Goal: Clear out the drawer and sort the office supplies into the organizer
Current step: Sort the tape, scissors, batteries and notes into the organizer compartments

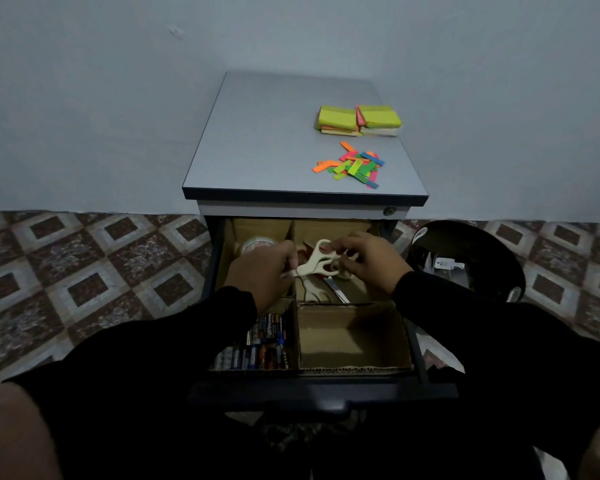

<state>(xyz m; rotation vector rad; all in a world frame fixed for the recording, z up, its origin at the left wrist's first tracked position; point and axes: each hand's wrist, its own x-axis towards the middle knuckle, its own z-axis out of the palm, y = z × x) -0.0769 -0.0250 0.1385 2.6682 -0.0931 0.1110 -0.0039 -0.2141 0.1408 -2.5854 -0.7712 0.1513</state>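
The drawer (326, 396) stands pulled out, lined with a cardboard organizer (354, 367) split into compartments. Above the far right compartment both hands hold cream-handled scissors (317, 261). My left hand (262, 271) pinches the blade end; my right hand (371, 259) grips the handle loops. A second pair of scissors (312, 294) lies in that compartment below. A tape roll (257, 244) sits in the far left compartment. Several batteries (257, 351) fill the near left one. The near right compartment holds nothing.
On the cabinet top (257, 143) lie stacks of sticky notes (359, 120) and a scatter of coloured page flags (355, 166). A black bin (471, 258) with some rubbish stands to the right on the patterned tile floor (84, 271). A wall is behind.
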